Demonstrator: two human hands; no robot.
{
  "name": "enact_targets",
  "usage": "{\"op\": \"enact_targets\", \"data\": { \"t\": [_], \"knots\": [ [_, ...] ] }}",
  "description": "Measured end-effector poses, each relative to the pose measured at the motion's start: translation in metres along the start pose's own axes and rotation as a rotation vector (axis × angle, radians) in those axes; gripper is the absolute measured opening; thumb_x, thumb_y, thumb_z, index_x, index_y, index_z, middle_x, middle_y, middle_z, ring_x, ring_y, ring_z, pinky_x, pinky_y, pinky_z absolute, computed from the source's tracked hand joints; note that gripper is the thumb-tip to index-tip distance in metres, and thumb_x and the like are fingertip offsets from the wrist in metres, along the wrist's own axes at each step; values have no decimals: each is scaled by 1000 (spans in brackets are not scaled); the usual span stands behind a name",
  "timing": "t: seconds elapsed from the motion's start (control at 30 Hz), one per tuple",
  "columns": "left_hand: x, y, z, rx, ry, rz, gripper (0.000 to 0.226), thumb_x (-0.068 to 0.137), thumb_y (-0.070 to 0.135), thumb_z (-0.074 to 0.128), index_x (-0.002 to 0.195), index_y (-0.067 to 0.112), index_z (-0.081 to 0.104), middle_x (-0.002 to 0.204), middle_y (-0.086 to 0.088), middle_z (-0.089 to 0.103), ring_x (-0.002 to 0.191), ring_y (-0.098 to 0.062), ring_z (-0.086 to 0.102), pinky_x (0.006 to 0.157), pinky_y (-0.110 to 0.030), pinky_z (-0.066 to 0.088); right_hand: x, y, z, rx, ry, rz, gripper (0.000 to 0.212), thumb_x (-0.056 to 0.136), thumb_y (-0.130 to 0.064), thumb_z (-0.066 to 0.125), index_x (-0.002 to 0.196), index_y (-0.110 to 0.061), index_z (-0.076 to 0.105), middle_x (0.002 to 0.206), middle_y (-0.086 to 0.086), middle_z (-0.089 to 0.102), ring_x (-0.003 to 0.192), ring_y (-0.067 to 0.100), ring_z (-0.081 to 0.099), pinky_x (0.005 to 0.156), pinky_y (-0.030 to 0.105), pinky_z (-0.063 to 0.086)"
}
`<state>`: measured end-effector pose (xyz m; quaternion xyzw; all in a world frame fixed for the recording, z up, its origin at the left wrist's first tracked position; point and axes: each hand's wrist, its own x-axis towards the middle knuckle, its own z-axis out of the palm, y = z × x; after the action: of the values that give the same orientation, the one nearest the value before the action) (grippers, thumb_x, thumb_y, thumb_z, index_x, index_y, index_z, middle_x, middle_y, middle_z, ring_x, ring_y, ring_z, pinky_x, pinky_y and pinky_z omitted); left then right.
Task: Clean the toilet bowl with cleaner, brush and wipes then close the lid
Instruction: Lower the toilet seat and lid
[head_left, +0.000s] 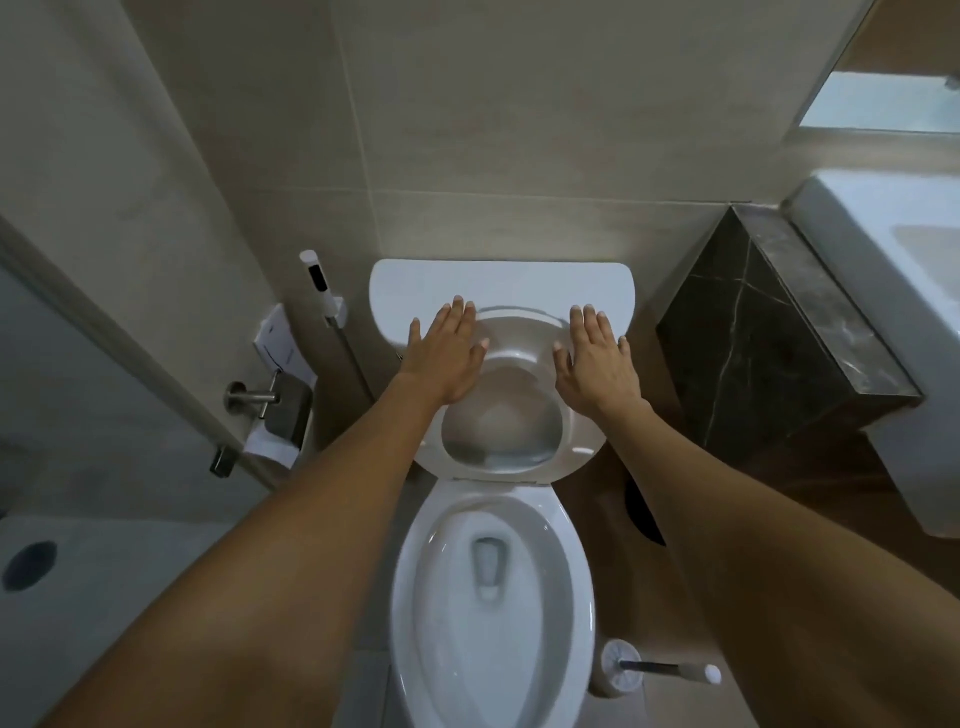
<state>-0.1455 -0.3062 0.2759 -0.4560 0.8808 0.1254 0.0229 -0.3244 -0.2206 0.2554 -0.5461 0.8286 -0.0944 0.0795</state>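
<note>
White porcelain is filling the middle of our view: the toilet bowl (493, 597) is standing open just below us, with water in the bottom. We are reaching both arms to the far end. Our left hand (447, 358) and right hand (597, 358) are lying flat with fingers straight, one on each side of the raised seat and lid (501, 410); neither is curling round anything. We are judging that the hands are spread like this to steady the seat and lid against the tank (498, 283) so they stay upright, leaving the bowl free for cleaning. Whether they are pushing them back or starting to bring them down, we cannot tell.

The brush (660, 667) is waiting in its holder on the floor near the bowl's right side, within easy reach. We are not seeing any cleaner bottle or wipes.

Beige tiles are covering the walls. A spray hose (322, 291) and a paper holder (270, 405) are hanging on the left wall, and a dark marble ledge (769, 332) beside a white sink (893, 291) is standing at the right.
</note>
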Motion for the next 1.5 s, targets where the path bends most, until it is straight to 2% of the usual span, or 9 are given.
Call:
{"op": "enact_targets", "data": {
  "t": [0.2,0.5,0.83,1.07,1.2,1.37,1.43,1.5],
  "knots": [
    [14,3,14,-83,63,58,58,104,36,18,151,14,-7,160,-3,-8,147,-16,-3,116,-43,-1,14,-11,10,52,5,-19,57,105,-35,16,155,-14,0,162,3,-3,149,19,-6,119,40,-1],
    [1,4,31,-187,170,67,59,104,34,24,152,13,-1,160,-3,-3,147,-16,-1,117,-42,0,3,-9,19,90,53,-21,56,105,-37,12,155,-15,1,162,1,-2,148,17,-5,116,34,-4],
    [-75,11,56,-235,205,85,56,104,31,26,153,16,3,160,1,2,147,-14,2,118,-43,5,-59,-3,23,123,18,-80,55,105,-36,13,155,-15,3,162,0,1,149,15,-3,119,38,3],
    [-142,17,85,-168,204,90,55,104,31,24,152,16,2,160,1,2,147,-14,3,118,-41,5,-126,5,36,102,-34,-148,55,105,-34,14,155,-13,2,162,1,0,149,15,-3,118,37,1],
    [-173,16,99,-74,243,108,53,104,32,28,152,14,14,158,-1,17,145,-16,15,117,-42,9,-161,11,51,64,-29,-207,55,104,-34,15,154,-13,3,162,3,3,149,17,-1,121,41,5],
    [-205,10,132,-13,275,181,48,98,25,48,141,4,42,142,-12,47,136,-25,40,112,-45,25,-209,32,85,-8,-36,-324,58,104,-35,20,154,-12,3,162,4,3,149,18,0,120,40,5],
    [-221,8,151,19,238,211,46,94,24,53,134,1,50,133,-15,56,126,-27,51,105,-47,37,-232,40,103,-14,-36,-374,60,102,-41,14,154,-12,5,161,5,6,149,19,4,120,41,8],
    [-239,5,172,47,201,244,50,90,32,45,125,-1,58,123,-16,63,114,-28,61,94,-49,47,-254,47,122,-30,-33,-417,62,100,-42,14,153,-11,8,161,5,10,148,20,9,119,43,12]
  ]
}}
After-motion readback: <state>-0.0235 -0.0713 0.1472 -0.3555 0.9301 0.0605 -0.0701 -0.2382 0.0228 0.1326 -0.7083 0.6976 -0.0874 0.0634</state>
